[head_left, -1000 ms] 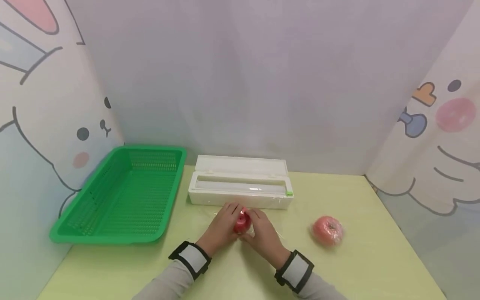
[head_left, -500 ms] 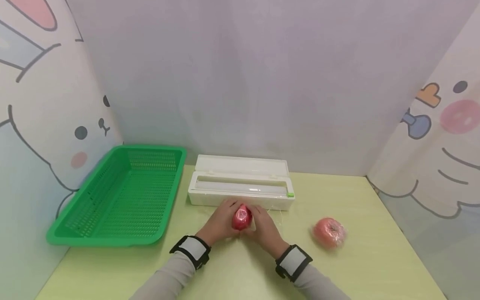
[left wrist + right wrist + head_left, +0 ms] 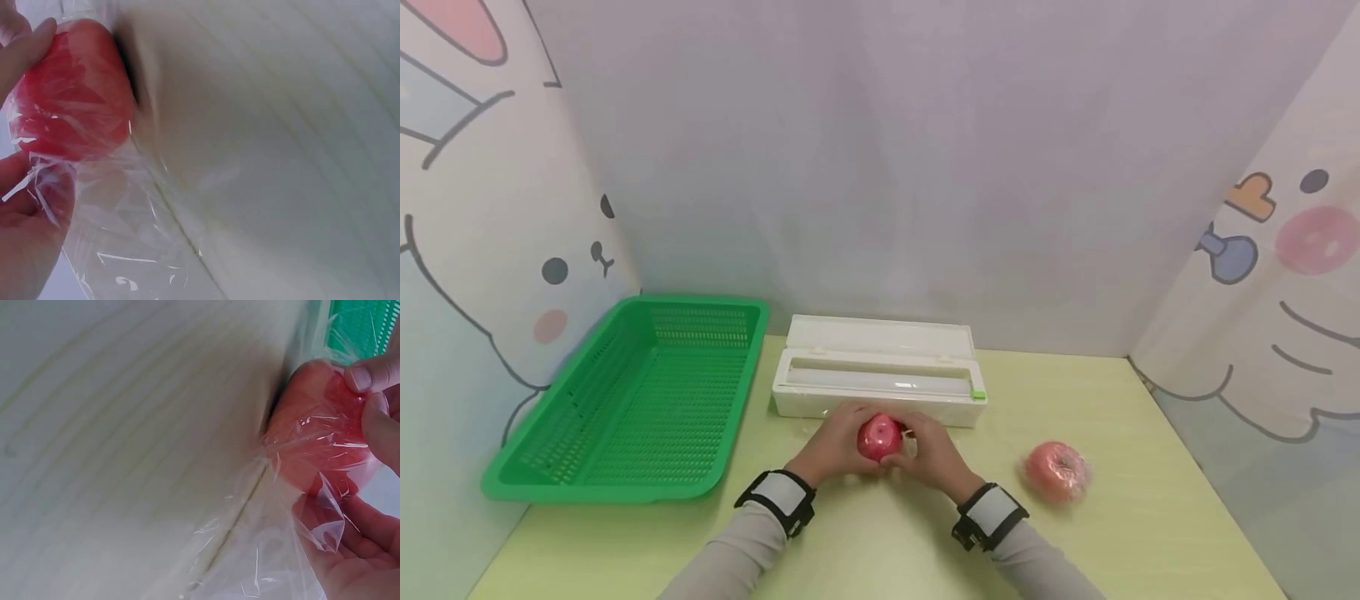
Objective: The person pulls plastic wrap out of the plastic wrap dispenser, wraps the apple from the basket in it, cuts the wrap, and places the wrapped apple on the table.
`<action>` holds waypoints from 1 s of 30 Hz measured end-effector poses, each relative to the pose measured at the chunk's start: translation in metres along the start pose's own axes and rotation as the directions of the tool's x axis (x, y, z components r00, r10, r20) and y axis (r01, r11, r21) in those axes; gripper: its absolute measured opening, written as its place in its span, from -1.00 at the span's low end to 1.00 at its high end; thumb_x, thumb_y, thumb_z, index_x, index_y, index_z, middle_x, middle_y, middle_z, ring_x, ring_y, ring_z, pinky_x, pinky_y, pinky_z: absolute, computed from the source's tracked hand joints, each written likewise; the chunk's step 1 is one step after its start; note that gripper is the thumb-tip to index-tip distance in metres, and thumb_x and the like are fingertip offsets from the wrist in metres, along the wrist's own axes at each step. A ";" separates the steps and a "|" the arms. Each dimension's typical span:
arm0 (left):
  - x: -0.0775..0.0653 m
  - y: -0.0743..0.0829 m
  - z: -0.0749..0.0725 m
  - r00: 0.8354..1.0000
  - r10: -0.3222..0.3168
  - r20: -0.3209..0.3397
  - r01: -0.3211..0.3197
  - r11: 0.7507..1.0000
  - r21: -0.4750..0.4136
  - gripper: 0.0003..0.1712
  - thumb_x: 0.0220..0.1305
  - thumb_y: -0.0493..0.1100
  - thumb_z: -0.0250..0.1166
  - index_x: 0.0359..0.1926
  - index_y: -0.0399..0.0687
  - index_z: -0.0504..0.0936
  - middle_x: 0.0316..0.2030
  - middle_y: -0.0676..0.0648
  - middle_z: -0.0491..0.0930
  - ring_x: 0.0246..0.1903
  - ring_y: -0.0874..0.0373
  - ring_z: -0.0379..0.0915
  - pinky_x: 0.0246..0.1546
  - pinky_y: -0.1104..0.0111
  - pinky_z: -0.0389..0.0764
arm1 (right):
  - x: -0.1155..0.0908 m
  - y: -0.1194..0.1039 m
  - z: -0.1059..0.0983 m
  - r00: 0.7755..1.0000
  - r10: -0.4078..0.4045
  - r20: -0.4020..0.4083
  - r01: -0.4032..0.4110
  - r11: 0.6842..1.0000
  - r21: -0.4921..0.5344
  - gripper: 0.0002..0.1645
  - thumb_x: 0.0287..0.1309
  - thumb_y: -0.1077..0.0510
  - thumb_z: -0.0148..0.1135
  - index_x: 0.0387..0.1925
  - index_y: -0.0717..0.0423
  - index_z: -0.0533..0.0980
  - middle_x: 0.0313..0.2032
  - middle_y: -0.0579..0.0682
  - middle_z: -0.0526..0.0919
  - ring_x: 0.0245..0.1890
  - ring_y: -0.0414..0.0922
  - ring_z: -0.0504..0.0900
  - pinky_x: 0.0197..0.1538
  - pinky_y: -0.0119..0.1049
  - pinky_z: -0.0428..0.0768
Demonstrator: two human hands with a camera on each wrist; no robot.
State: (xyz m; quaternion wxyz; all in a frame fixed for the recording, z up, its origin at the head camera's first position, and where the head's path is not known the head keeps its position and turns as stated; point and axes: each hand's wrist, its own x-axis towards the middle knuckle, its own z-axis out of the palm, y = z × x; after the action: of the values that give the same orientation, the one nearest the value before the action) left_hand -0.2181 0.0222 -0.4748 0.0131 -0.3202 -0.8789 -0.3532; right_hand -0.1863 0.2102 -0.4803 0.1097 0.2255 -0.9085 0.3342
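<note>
A red apple (image 3: 880,438) sits low over the table in front of a white box, between both hands. Clear cling film (image 3: 119,237) lies over the apple's side and spreads in a loose sheet beside it in the left wrist view. My left hand (image 3: 835,443) grips the apple from the left. From the right, my right hand (image 3: 931,452) holds it, thumb on its near side. Crumpled film (image 3: 328,515) stands up by the fingers in the right wrist view. The apple's far side is hidden.
Behind the hands stands the white cling film box (image 3: 880,407), lid raised, with a roll (image 3: 880,381) inside. A green basket (image 3: 617,490) is at the left. A film-wrapped apple (image 3: 1056,472) rests on the yellow table (image 3: 1150,517) at the right. Walls enclose the back and sides.
The apple has turned within the hands and now shows a rounder, smoother face. Both hands have shifted their fingers around it. The box, basket and wrapped apple have stayed put.
</note>
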 end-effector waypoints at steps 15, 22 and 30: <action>-0.004 0.002 0.002 0.996 -0.084 0.015 0.085 0.973 -0.213 -0.19 -0.26 -0.03 0.62 0.08 -0.09 0.48 -0.01 -0.08 0.54 0.00 0.10 0.42 -0.01 0.21 0.58 | 0.004 0.014 -0.008 0.993 0.004 0.119 -0.021 0.990 0.142 -0.34 -0.13 0.12 0.52 0.10 0.05 0.55 -0.02 -0.01 0.70 -0.08 -0.09 0.67 -0.05 -0.21 0.69; -0.014 0.001 0.007 0.998 -0.053 -0.020 0.048 0.981 -0.190 -0.15 -0.21 -0.07 0.61 0.16 -0.02 0.42 0.06 -0.02 0.52 0.09 0.10 0.43 0.13 0.12 0.55 | 0.001 0.011 -0.007 0.990 0.068 0.126 -0.087 0.984 0.157 -0.28 -0.24 0.10 0.59 0.06 0.09 0.52 -0.05 0.01 0.68 -0.08 -0.08 0.66 -0.03 -0.26 0.68; -0.018 0.003 0.010 0.999 -0.034 -0.006 0.032 0.986 -0.161 -0.09 -0.18 -0.14 0.60 0.24 0.06 0.35 0.15 0.01 0.45 0.17 0.08 0.36 0.20 0.06 0.50 | 0.000 0.001 -0.006 0.984 0.097 0.147 -0.119 0.981 0.152 -0.19 -0.34 0.12 0.63 0.04 0.10 0.44 -0.05 0.01 0.59 -0.06 -0.08 0.58 -0.01 -0.19 0.64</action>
State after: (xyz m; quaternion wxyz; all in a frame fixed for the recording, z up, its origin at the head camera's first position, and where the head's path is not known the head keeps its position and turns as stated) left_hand -0.2003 0.0202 -0.4852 -0.0148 -0.3041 -0.8526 -0.4247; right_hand -0.1863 0.2155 -0.4763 0.0091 0.2066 -0.8951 0.3951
